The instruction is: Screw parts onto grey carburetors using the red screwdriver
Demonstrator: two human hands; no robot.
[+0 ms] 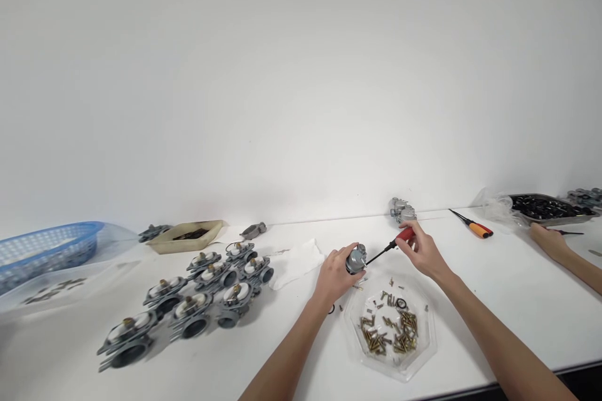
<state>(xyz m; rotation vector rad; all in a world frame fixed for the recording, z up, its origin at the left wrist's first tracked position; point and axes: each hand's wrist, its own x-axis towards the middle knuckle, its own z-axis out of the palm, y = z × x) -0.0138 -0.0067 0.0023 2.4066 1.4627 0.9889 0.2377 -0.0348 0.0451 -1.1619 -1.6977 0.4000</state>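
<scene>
A small cast-metal carburetor is gripped by the left hand, its fingers wrapped around the grey body, at lower centre of the frame. The right hand is clenched on a red-handled screwdriver, whose thin black shaft is aimed at the carburetor; whether the tip touches cannot be told.

Just below the hands, a transparent octagonal plastic dish holds brass screws and a black rubber O-ring. A white cloth lies crumpled just beside the left hand. Finned grey carburetors are ranked on the white worktop at lower left, with a blue mesh basket and a beige tray beyond them. At upper right, an orange-and-black screwdriver lies near a metal tray of black parts. A co-worker's hand enters from the right edge.
</scene>
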